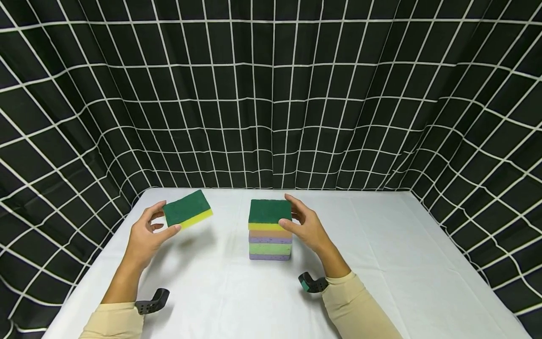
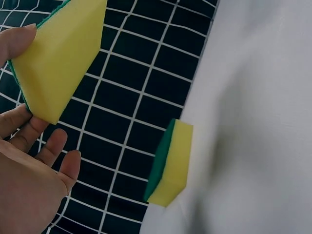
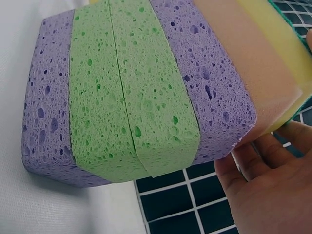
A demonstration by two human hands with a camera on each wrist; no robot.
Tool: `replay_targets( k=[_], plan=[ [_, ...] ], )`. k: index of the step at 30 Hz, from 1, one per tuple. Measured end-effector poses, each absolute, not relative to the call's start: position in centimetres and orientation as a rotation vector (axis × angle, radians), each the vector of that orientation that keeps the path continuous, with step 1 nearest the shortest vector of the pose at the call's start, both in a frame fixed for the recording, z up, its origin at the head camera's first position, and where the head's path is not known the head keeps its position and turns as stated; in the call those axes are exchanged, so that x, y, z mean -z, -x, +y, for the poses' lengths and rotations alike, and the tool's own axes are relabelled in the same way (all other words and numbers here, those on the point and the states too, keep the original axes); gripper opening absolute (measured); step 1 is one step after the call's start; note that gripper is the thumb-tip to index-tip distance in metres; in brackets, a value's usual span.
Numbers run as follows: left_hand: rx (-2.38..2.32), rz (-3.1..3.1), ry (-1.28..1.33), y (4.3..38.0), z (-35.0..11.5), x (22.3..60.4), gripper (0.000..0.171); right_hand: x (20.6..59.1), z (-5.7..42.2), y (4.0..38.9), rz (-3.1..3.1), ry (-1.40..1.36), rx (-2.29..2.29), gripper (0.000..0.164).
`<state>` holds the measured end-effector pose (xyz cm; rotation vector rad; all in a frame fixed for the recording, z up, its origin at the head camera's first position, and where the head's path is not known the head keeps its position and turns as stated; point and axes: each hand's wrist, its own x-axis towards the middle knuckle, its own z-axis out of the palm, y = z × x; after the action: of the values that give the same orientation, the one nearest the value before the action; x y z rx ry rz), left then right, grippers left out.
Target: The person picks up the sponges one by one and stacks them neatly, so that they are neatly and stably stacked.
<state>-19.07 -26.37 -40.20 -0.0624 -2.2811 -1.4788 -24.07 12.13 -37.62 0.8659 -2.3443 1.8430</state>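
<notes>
My left hand [image 1: 144, 235] holds a green-and-yellow scouring sponge [image 1: 186, 210] by its left end, raised above the table and tilted, green side up. At the middle of the table stands an upright stack of sponges. Its top one is another green-and-yellow scouring sponge [image 1: 266, 211], over an orange layer [image 1: 267, 233], a purple sponge [image 3: 207, 83], two green sponges [image 3: 97, 92] and a bottom purple sponge [image 3: 46, 97]. My right hand [image 1: 311, 230] grips the stack's top sponge at its right end, thumb in front and fingers behind.
Beyond the held sponge, the left wrist view shows a further green-and-yellow sponge [image 2: 178, 163] near the table's edge. A white cloth covers the table [image 1: 381, 263]. Black curtains with a white grid [image 1: 262, 108] surround its back and sides.
</notes>
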Motion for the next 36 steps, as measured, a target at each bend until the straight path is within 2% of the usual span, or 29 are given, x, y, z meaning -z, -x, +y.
replay_targets(
  k=[14,36],
  plan=[
    [1.528,-2.172,0.217,19.6,-25.6,39.0,0.074,37.8,12.2,24.2,-2.351,-0.867,-1.843,0.065],
    [1.66,-2.149,0.429,21.4,-21.8,37.3,0.071,37.9,12.2,24.2,-2.346,-0.881,-1.841,0.064]
  ],
)
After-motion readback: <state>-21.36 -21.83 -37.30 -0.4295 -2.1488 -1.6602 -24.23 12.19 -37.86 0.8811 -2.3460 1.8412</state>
